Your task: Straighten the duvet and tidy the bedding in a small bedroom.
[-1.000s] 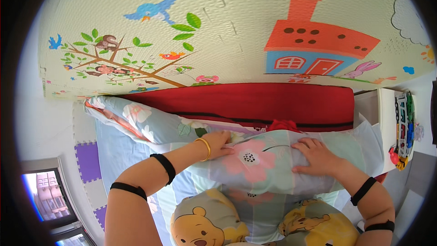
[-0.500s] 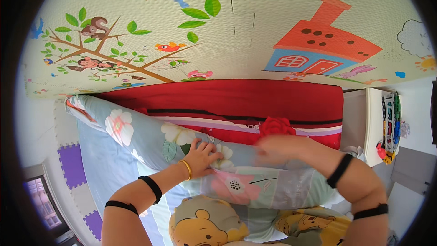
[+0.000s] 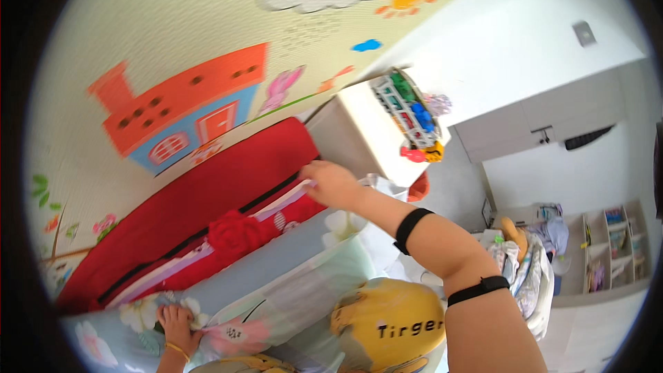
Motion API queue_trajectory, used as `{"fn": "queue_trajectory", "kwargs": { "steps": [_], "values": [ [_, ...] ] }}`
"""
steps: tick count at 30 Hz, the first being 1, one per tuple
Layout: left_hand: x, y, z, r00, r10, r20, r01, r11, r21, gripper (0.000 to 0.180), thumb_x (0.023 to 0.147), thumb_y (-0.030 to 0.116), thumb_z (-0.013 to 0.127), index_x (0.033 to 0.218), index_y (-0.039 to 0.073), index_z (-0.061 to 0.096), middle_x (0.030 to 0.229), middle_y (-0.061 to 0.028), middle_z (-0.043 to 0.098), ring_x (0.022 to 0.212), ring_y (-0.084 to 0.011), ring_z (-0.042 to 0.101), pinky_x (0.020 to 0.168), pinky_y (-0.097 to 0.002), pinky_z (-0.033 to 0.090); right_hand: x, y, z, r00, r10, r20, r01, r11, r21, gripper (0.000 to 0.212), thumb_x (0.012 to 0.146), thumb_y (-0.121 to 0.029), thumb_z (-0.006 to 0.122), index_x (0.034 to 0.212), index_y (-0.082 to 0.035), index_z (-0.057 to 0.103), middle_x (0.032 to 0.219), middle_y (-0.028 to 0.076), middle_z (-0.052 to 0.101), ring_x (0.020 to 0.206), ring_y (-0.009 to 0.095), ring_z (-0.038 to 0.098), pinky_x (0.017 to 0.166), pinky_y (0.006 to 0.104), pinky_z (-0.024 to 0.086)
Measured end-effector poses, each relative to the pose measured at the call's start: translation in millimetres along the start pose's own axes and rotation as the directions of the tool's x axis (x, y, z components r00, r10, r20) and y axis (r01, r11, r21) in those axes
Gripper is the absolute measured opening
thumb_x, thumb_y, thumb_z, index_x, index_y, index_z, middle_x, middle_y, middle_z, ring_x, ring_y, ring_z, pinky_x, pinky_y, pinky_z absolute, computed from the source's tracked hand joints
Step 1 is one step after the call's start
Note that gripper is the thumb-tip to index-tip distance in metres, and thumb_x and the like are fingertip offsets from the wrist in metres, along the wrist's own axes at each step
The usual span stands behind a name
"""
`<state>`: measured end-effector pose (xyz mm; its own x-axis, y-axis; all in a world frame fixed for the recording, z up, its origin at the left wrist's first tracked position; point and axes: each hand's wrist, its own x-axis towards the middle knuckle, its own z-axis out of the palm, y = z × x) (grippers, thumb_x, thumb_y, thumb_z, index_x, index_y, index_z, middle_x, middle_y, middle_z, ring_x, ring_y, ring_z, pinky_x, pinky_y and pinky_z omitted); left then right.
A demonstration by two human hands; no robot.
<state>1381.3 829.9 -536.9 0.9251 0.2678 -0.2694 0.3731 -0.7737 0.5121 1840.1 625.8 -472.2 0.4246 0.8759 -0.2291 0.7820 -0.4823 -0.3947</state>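
My right hand (image 3: 331, 184) reaches to the far corner of the bed and pinches the edge of a white striped sheet (image 3: 280, 202) against the red headboard cushion (image 3: 200, 200). My left hand (image 3: 176, 322) presses flat on a pale floral pillow (image 3: 276, 283) at the lower left. A red fabric bunch (image 3: 235, 229) lies between the hands on the sheet. Black bands circle my right forearm. A yellow cartoon-bear cushion (image 3: 394, 324) sits below my right arm.
A white bedside cabinet (image 3: 359, 131) stands past the bed corner with a colourful toy (image 3: 411, 117) on top. The wall carries house, cloud and sun decals. At right are white drawers, a pile of clothes (image 3: 528, 262) and a small shelf (image 3: 611, 249).
The view has swung right and tilted. My right hand has moved from the pillow to the far bed corner and gripped the sheet edge. My left hand stays on the pillow.
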Motion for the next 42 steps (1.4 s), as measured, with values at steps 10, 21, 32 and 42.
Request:
{"fn": "queue_trajectory", "kwargs": {
  "steps": [10,21,32,42],
  "values": [
    [-18,-80,48,0.959,-0.148,0.243,0.068,0.948,0.310,0.084,0.053,0.047,0.075,0.117,0.009,0.035,0.112,-0.0159,0.041,0.110,-0.0396,0.036,0.092,-0.0585,0.021,-185,251,-80,0.459,0.849,-0.260,-0.756,0.527,0.388,0.029,0.079,-0.026,0.061,0.095,-0.002,0.066,0.083,0.013,0.067,0.078,0.025,0.064,0.073,0.0355,0.050],
    [-50,-120,49,0.995,-0.097,0.019,0.054,0.703,0.709,0.042,0.062,0.030,0.064,0.093,0.006,0.051,0.093,-0.0144,0.048,0.095,-0.0323,0.045,0.089,-0.0492,0.029,-88,401,-107,0.564,0.593,-0.574,-0.623,0.762,0.175,0.048,0.071,-0.019,0.071,0.115,-0.009,0.055,0.104,0.019,0.060,0.099,0.035,0.058,0.086,0.0411,0.046],
    [26,-6,4,0.818,-0.442,0.369,0.165,0.794,0.584,0.066,0.048,0.025,0.077,0.103,0.006,0.047,0.108,-0.0158,0.047,0.108,-0.0351,0.043,0.098,-0.0524,0.025,-83,407,-142,0.426,0.412,-0.805,-0.705,0.709,-0.011,0.021,0.081,-0.019,0.059,0.098,-0.009,0.062,0.091,0.018,0.063,0.087,0.038,0.058,0.073,0.0456,0.046],
    [41,19,-8,0.816,-0.401,0.417,0.128,0.828,0.546,0.062,0.056,0.028,0.078,0.107,0.008,0.049,0.113,-0.0132,0.046,0.114,-0.0341,0.041,0.102,-0.0664,0.012,-139,180,-198,0.721,0.257,-0.644,-0.217,0.966,0.144,0.011,0.087,0.000,0.053,0.097,0.004,0.055,0.079,0.007,0.053,0.074,0.012,0.048,0.069,0.0224,0.040]
  ]
}}
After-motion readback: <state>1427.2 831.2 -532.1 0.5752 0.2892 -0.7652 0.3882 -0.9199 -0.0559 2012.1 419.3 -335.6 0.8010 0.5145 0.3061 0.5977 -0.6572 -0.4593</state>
